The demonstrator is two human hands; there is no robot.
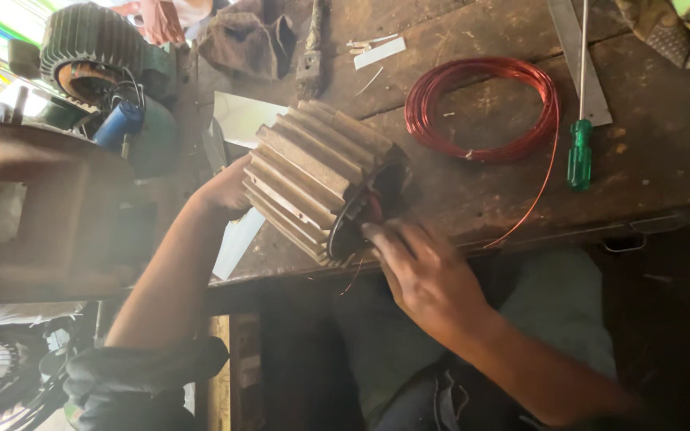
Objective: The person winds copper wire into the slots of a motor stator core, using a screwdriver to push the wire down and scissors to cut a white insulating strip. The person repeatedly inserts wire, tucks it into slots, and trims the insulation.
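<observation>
A finned grey motor stator housing (313,172) lies on its side on the worn wooden workbench (664,152), its open end facing me. My left hand (225,187) presses against its far closed end and steadies it. My right hand (417,267) reaches to the rim of the open end, fingertips at the red copper windings inside; whether they pinch a wire is unclear. A coil of red enamelled copper wire (485,108) lies to the right, and one strand runs from it down toward the stator.
A green-handled screwdriver (579,152) lies right of the coil beside a flat metal strip (573,48). White paper strips (237,235) lie under the stator. A second finned motor (89,48), a blue capacitor (119,124) and a rusty metal block (33,211) are on the left.
</observation>
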